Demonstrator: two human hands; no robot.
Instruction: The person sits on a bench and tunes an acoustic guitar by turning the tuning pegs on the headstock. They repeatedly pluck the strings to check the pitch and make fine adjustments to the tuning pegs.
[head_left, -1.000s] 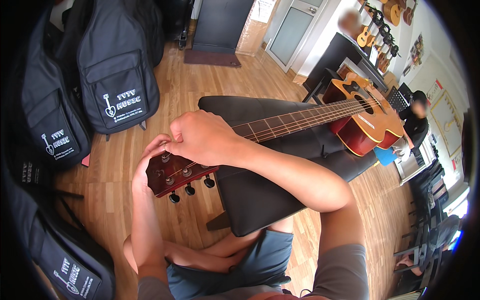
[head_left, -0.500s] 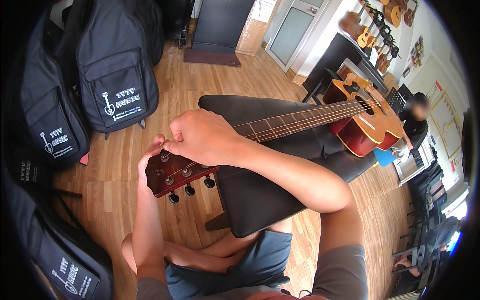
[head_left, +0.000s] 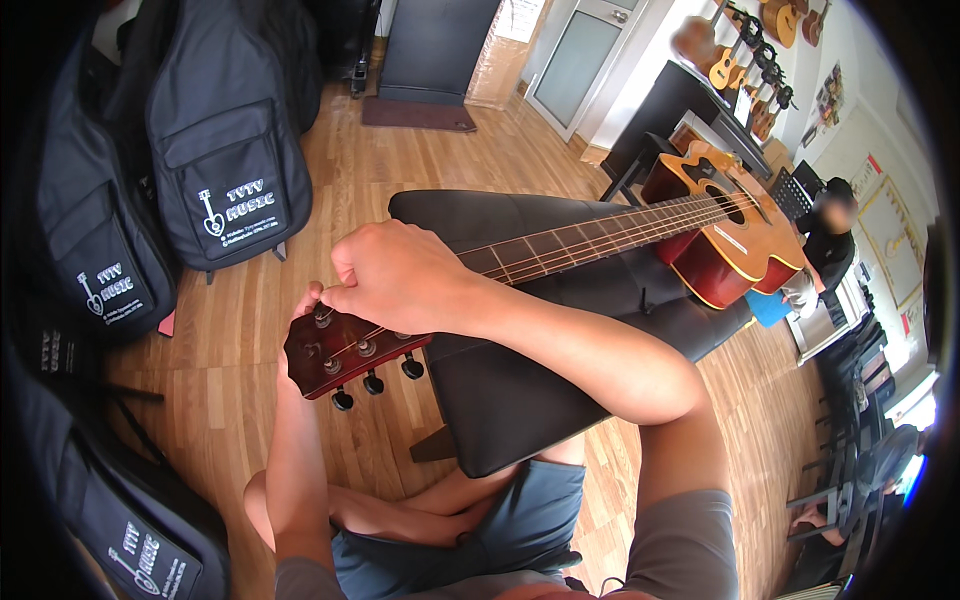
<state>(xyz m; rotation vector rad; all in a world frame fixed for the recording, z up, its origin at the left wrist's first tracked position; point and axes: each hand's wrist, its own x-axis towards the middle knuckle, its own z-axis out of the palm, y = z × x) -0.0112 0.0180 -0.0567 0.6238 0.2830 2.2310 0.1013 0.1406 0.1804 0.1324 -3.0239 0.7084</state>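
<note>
While one acoustic guitar (head_left: 560, 248) lay face up along a black padded tabletop (head_left: 530, 400), its single headstock (head_left: 345, 352) jutted past the left end, over the floor. Its body, cut away on one side, had a pale wooden top, glossy red-brown sides and one round, dark sound hole. Thin strings, too fine to count surely, ran along the straight dark neck. Three rounded black tuning knobs (head_left: 373, 383) lined the headstock's near edge, and at least three shiny metal posts stood on its dark red face.

Two bare hands met there. The right hand (head_left: 395, 275) arched over the strings with its fingers curled in a narrow grip; whether anything was pinched in it could not be told. The left hand (head_left: 308, 298) was mostly hidden behind the headstock, its fingertips showing at the far edge beside the right thumb; the state of its grip could not be told either.

The tabletop's covering was smooth and leathery, with seams across it. Below lay a wood-grained plank floor (head_left: 350, 200). To the left were at least three black fabric bags (head_left: 235, 140) with white printing. Beyond were one flat brown mat (head_left: 418, 115) and one door (head_left: 575, 65) with a frosted pane. At the right, two other people (head_left: 830, 250) sat apart, and several small wooden instruments (head_left: 782, 22) hung on the wall.
</note>
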